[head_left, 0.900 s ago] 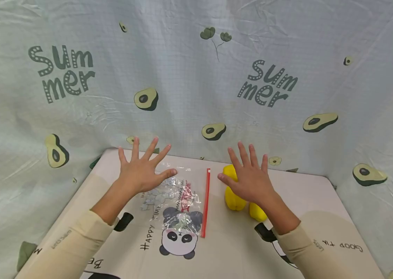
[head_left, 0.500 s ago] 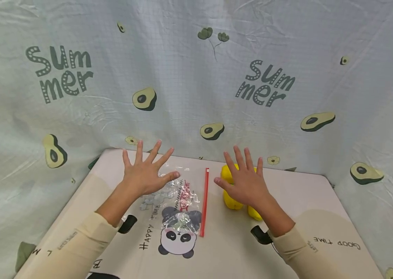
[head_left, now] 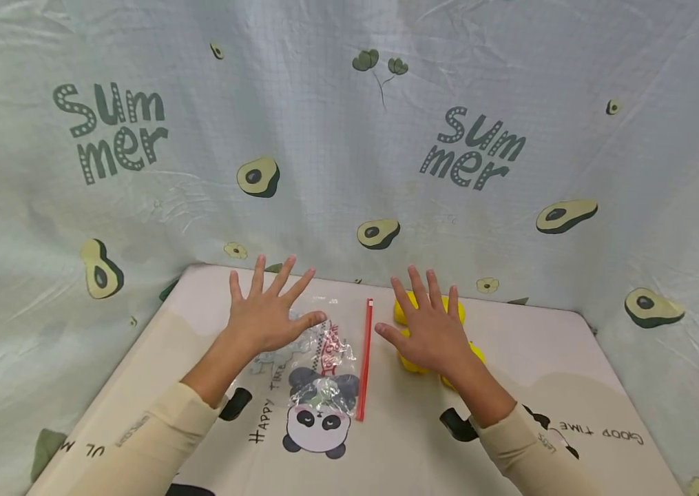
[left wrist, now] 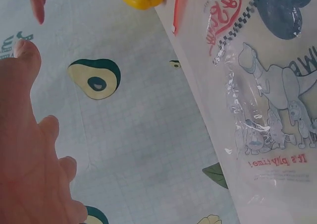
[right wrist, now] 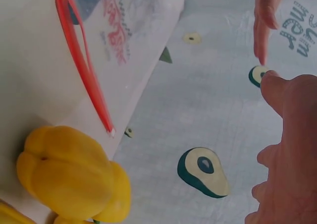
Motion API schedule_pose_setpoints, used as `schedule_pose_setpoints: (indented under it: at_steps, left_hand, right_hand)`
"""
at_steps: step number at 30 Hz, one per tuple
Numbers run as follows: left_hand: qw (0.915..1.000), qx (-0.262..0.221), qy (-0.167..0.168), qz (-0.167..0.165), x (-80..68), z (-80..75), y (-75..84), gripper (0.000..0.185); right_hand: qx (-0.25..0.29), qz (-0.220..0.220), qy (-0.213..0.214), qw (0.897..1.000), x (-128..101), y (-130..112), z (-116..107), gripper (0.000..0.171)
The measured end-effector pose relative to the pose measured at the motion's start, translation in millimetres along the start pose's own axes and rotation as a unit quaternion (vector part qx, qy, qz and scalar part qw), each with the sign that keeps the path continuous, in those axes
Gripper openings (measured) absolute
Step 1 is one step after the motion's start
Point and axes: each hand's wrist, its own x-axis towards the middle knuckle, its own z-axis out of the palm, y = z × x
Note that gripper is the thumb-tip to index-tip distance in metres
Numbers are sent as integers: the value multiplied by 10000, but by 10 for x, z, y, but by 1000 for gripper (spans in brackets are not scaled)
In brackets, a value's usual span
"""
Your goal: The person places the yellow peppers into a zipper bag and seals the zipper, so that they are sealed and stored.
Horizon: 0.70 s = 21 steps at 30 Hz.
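Desk carrying a clear, red-edged plastic bag; left grip and right grip are hovering above, fingers spread wide; yellow peppers are lying beside the bag, below the right grip.

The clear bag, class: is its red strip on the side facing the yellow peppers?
Yes, the red strip edges the clear bag on the side toward the yellow peppers.

- A curtained-off work nook; what room lies beyond cannot be told.
- Creased, avocado-printed cloth hangs across the upper frame and both sides.
- A panda-printed tabletop fills the lower centre.
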Motion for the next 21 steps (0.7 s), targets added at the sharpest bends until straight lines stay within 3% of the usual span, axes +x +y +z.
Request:
schedule_pose_setpoints:
  at_steps: [21]
  left_hand:
    - [9998, 136, 14, 111, 23, 219, 76, 89]
  right_hand:
    - [-46, -69, -29, 10000, -10, -61, 202, 85]
